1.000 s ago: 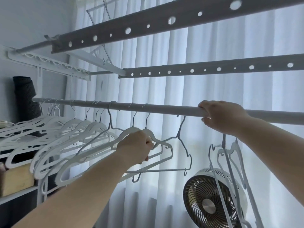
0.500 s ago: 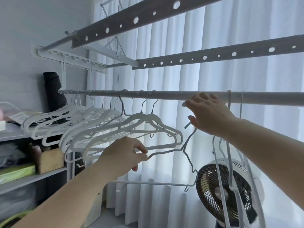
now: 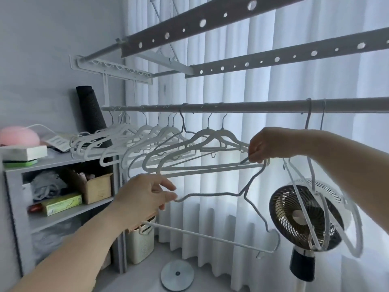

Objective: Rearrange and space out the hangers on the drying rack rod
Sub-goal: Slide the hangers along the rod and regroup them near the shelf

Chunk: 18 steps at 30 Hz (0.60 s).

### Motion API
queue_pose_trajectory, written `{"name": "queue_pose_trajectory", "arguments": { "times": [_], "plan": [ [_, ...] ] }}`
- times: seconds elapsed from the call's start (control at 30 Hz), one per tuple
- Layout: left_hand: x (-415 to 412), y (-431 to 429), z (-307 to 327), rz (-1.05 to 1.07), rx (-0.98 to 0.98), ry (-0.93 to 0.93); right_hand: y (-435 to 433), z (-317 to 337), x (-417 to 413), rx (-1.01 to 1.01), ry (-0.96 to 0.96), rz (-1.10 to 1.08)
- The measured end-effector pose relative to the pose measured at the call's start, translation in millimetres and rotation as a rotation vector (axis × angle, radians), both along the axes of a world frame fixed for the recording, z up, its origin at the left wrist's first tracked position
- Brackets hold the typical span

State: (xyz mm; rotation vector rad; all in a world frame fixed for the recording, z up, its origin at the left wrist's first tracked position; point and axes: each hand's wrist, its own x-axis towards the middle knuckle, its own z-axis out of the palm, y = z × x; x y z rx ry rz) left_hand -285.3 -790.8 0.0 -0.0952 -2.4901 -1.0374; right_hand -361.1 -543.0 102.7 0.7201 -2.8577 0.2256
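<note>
A grey rod (image 3: 252,107) runs across the view. Several white hangers (image 3: 147,140) hang bunched on its left half. Two more white hangers (image 3: 308,127) hang at the right, in front of the fan. One thin grey hanger (image 3: 212,194) is off the rod and tilted, its hook pointing up to the right. My left hand (image 3: 147,199) grips its left shoulder. My right hand (image 3: 261,146) pinches its hook just below the rod, beside the rightmost bunched hanger.
Two perforated rack bars (image 3: 273,60) cross overhead. A standing fan (image 3: 299,216) is at lower right, a shelf unit (image 3: 63,209) with boxes at left and a white basket (image 3: 141,245) on the floor. White curtains hang behind.
My right hand left the rod and dropped to the grey hanger's hook. The grey hanger came off the rod and swung down, tilted. My view shifted back and to the left.
</note>
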Motion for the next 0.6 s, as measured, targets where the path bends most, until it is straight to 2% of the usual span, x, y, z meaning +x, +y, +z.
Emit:
{"name": "queue_pose_trajectory", "arguments": {
  "times": [0.2,0.33,0.4,0.53,0.6],
  "plan": [
    [36.2,-43.2,-11.3,0.149,-0.041,-0.001,-49.6,-15.5,45.4,-0.201,-0.138,0.112],
    [55.1,-56.8,-23.1,0.189,-0.071,0.1,-84.8,-28.5,72.9,-0.4,-0.211,0.155],
    [63.8,-57.5,-29.4,0.135,-0.034,0.072,-99.7,-32.9,85.2,-0.499,-0.256,0.164],
    [79.7,-43.4,-29.1,-0.078,-0.033,-0.043,-117.2,-35.6,106.7,-0.719,-0.321,0.168],
    [89.3,-31.4,-26.3,-0.202,0.032,-0.122,-123.6,-35.6,113.3,-0.811,-0.341,0.132]
  ]
}}
